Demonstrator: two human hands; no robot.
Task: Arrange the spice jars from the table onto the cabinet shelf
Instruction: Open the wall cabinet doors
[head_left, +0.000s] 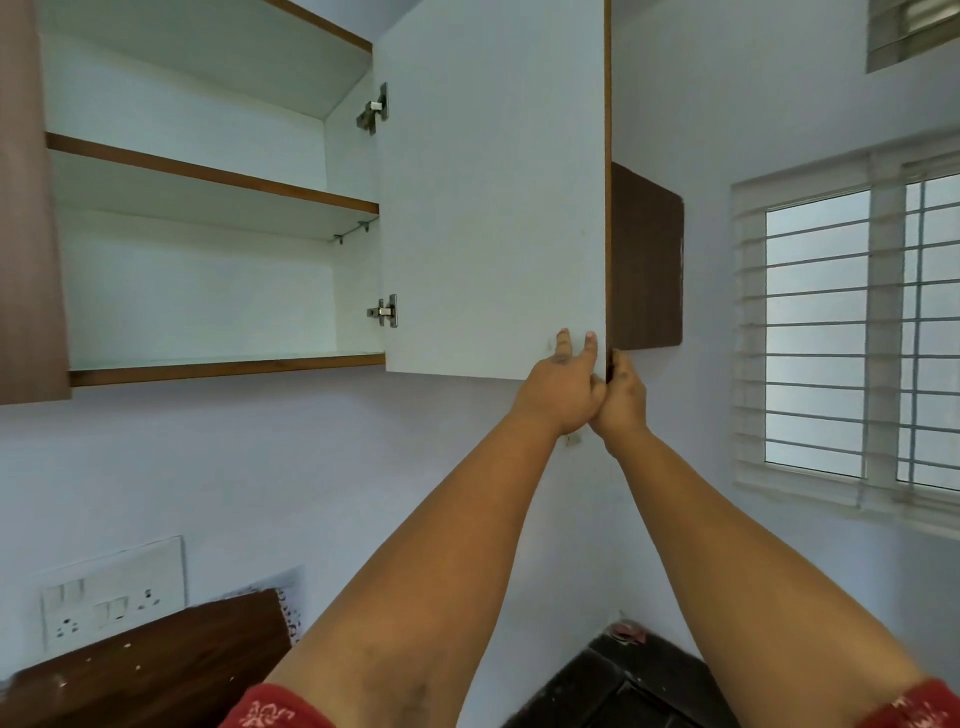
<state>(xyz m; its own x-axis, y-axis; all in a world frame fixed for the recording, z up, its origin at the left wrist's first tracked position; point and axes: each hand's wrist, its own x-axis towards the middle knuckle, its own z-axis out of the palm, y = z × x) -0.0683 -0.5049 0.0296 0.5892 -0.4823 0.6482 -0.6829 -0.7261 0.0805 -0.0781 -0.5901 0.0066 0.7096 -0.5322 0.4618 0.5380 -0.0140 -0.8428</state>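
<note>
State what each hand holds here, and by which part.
Both hands hold the open cabinet door at its lower free corner: left hand on the inner face, right hand around the edge.

The cabinet door (493, 197) presents a smooth, matt white laminate inner face with a brown wood-grain edge strip, and the shelf (208, 176) boards inside match it: white matt surfaces, brown wood-look front edges. The two hinges (383, 310) are bright, glossy metal; the switch plate (111, 592) at near left looks like smooth white plastic, and the board (150, 670) below it is dark wood-grain, speckled with pale marks. The sleeves (270, 709) are red printed cloth.
</note>
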